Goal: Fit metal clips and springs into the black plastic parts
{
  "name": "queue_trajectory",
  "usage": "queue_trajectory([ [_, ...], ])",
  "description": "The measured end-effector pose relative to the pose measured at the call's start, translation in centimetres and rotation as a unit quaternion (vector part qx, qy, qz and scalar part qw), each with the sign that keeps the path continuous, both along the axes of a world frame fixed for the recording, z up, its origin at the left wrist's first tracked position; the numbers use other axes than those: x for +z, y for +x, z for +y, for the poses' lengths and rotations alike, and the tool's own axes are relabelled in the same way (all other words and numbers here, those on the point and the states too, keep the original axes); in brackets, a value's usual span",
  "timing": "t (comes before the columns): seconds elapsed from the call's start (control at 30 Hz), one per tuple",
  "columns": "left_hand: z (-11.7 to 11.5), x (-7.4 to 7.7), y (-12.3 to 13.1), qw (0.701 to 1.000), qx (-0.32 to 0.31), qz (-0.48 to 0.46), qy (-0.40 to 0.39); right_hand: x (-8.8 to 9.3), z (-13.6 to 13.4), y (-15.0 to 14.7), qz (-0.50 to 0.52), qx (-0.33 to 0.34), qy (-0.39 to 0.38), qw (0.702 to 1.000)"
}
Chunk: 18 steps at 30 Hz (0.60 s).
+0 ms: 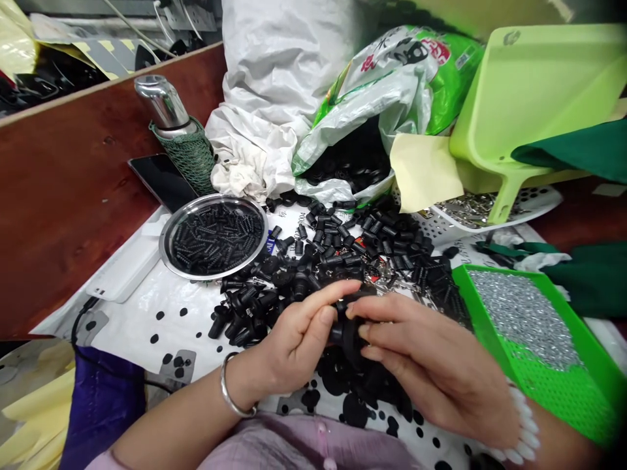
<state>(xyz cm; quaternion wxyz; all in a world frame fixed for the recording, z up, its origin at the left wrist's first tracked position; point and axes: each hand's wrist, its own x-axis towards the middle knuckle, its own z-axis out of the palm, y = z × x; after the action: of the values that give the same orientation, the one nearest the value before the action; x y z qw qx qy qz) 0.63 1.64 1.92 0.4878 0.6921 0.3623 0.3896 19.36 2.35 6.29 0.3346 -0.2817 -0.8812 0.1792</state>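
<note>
From where I sit, I have both hands drawn close together low in the middle of the head view, with a black part (pixel 351 343) between them, just above the heaped pieces. My left hand (pixel 296 339), a silver bangle (pixel 226 385) at its wrist, pinches the part's narrow end between thumb and forefinger. My right hand (pixel 435 356), with a white bead bracelet (pixel 526 424), has its fingertips bunched narrowly against the part's wider, round side; the fingers hide much of its shape, so I cannot tell its exact form.

Beyond my fingers I see a pile of short black cylinders (pixel 382 228), and left of them some black flanged pieces (pixel 245 313), all on a white sheet (pixel 127 333) dotted with black discs. A round metal dish (pixel 211 275) full of ribbed black pieces (pixel 215 238) stands farther left, with a phone (pixel 159 179) and a flask (pixel 189 153) in green mesh behind it. On my right, a bright green tray (pixel 558 395) holds small silvery bits (pixel 526 320) in its far part. Farther back, a green-and-white bag (pixel 450 85) gapes over more black pieces, beside a light green dustpan (pixel 543 98) whose handle reaches over a white perforated basket (pixel 533 207)
</note>
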Motion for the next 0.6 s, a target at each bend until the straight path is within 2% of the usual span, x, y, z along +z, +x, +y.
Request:
queue_trajectory([
  [0.1, 0.1, -0.7, 0.5, 0.997, 0.041, -0.043, -0.050, -0.6, 0.3, -0.5, 0.045, -0.024, -0.051, 0.997],
  [0.2, 0.2, -1.0, 0.7, 0.986, 0.063, -0.098, -0.118, -1.2, 0.4, -0.5, 0.024, -0.040, -0.060, 0.997],
  [0.3, 0.5, -0.8, 0.6, 0.971, 0.051, -0.145, -0.181, -1.1, 0.4, -0.2, -0.038, -0.021, -0.027, 0.999],
  [0.4, 0.5, -0.5, 0.5, 0.963, 0.046, -0.155, -0.218, -0.7, 0.2, 0.1, -0.104, 0.002, 0.039, 0.994],
  [0.5, 0.4, -0.5, 0.6, 0.960, 0.036, -0.147, -0.234, -0.5, 0.0, 0.1, -0.114, -0.006, 0.095, 0.989],
  [0.6, 0.2, -0.6, 0.8, 0.960, 0.033, -0.141, -0.239, -0.6, -0.4, 0.1, -0.115, -0.012, 0.106, 0.988],
])
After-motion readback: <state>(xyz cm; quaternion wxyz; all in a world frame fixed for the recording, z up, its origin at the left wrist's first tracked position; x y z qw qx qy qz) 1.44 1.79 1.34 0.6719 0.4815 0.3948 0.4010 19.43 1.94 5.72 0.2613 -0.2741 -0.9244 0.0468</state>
